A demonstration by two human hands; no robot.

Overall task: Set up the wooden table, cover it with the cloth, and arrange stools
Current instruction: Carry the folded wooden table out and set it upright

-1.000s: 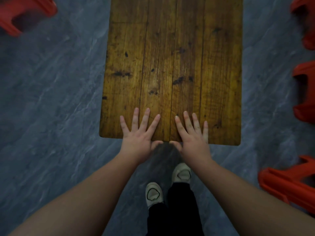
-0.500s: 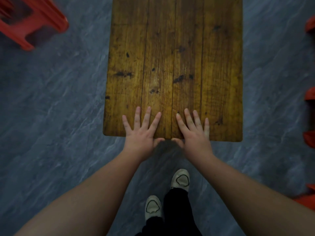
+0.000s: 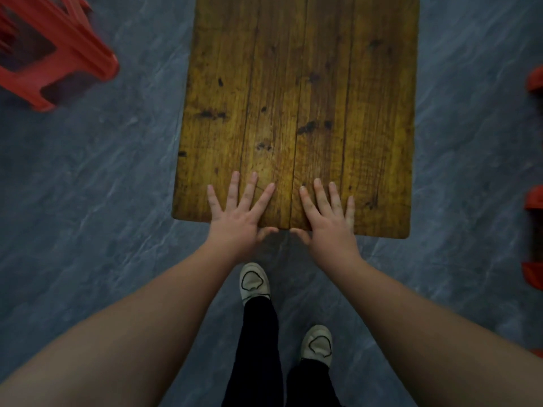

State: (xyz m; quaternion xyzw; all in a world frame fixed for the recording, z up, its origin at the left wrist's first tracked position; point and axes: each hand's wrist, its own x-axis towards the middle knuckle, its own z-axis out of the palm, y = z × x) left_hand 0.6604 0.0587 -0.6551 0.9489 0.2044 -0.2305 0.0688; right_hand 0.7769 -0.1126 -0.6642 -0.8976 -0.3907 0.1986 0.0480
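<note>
A bare wooden table (image 3: 299,83) of dark yellow planks runs away from me down the middle of the head view. My left hand (image 3: 239,214) lies flat on its near edge with the fingers spread. My right hand (image 3: 327,218) rests flat beside it, a small gap between the two thumbs at the edge. Neither hand holds anything. A red plastic stool (image 3: 55,51) stands on the floor at the upper left. No cloth is in view.
Grey marbled floor (image 3: 88,215) surrounds the table. Parts of more red stools (image 3: 534,236) show at the right edge. My two feet in pale shoes (image 3: 254,282) stand just short of the table's near end.
I have stepped and the view has shifted right to left: the red stool at upper left came further into view and the stools at right slid mostly out. Both hands stay flat on the table's edge.
</note>
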